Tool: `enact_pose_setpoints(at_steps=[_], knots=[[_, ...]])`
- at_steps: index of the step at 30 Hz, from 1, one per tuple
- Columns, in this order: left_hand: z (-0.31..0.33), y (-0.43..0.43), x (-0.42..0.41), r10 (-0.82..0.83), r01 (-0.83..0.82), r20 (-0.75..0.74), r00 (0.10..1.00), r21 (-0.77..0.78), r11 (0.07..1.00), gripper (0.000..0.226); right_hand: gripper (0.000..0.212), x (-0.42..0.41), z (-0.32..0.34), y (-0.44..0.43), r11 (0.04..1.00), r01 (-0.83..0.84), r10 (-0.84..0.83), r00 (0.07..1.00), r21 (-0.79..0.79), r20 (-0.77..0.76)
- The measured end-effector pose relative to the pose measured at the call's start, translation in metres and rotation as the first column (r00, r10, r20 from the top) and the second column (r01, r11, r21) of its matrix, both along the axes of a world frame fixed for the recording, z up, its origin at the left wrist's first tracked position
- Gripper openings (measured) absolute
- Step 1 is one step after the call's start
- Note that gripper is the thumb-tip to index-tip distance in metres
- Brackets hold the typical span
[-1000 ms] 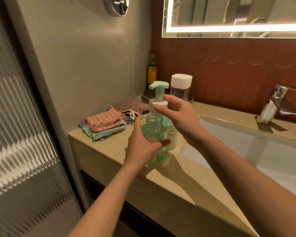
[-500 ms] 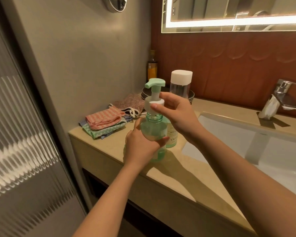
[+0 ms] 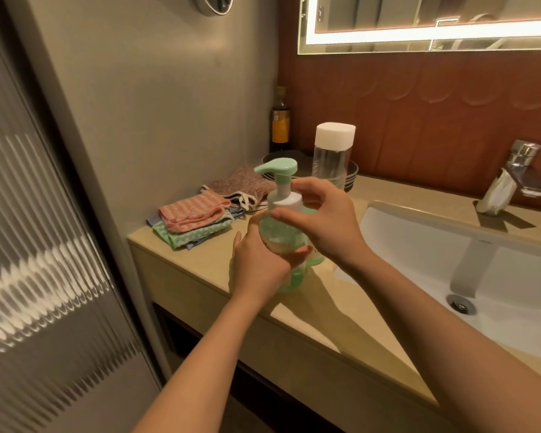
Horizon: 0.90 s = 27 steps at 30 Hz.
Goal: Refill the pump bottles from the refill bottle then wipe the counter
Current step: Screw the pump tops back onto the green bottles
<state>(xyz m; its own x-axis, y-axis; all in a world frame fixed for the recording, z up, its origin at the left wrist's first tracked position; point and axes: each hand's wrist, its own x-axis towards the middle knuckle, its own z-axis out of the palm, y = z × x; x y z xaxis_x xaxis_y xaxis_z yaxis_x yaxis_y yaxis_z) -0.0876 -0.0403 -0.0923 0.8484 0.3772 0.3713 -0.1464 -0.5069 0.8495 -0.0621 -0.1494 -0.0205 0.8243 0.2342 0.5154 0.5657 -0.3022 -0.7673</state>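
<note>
Pump bottle [image 3: 280, 242] upright near counter [image 3: 206, 264] front edge, 9 o'clock of sink [image 3: 419, 221], body gripped by left hand [image 3: 260, 267]. Right hand [image 3: 324, 225] pinching white collar [image 3: 286, 200], fingers [image 3: 286, 214] shifted round it versus a second ago; pump head [image 3: 278, 168] still seated. Reads as unscrewing under way, nothing poured yet. White-capped bottle [image 3: 333, 157], likely the refill, closed at 12 o'clock.

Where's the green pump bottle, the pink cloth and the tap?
green pump bottle [image 3: 278, 234], head view, on its clear green body.
pink cloth [image 3: 190, 214], head view, on its striped top fold.
tap [image 3: 520, 170], head view, on its shiny metal body.
</note>
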Motion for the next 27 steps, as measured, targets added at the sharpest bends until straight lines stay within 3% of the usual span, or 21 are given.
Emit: enact_pose_setpoints(at_steps=[3,8,12,18,22,27], knots=[[-0.003,0.001,0.003,-0.012,0.012,-0.013,1.0,-0.002,1.0,0.083,0.046,-0.003,0.001,0.004,0.994,0.09,-0.087,0.995,-0.064,0.049],[-0.004,0.002,0.004,-0.008,0.007,-0.035,0.999,-0.029,1.0,0.079,0.023,-0.004,0.008,-0.007,0.997,0.021,-0.016,0.997,0.076,-0.071],[-0.004,0.002,0.005,-0.02,0.019,-0.039,0.999,-0.038,0.999,0.081,0.033,-0.005,0.01,-0.009,0.999,-0.038,0.038,0.995,0.002,-0.092],[-0.003,0.002,0.004,-0.025,0.025,-0.019,0.999,-0.032,0.999,0.083,0.052,-0.001,0.011,-0.003,0.999,0.014,-0.016,0.998,-0.033,-0.062],[-0.004,0.002,0.004,-0.019,0.019,-0.007,1.0,-0.027,0.999,0.084,0.047,-0.004,0.013,0.001,0.994,0.004,-0.004,1.0,-0.113,-0.004],[-0.005,0.002,0.005,-0.017,0.016,-0.041,0.999,-0.047,0.999,0.084,0.043,-0.01,0.007,-0.002,0.999,-0.042,0.041,0.999,-0.034,-0.033]])
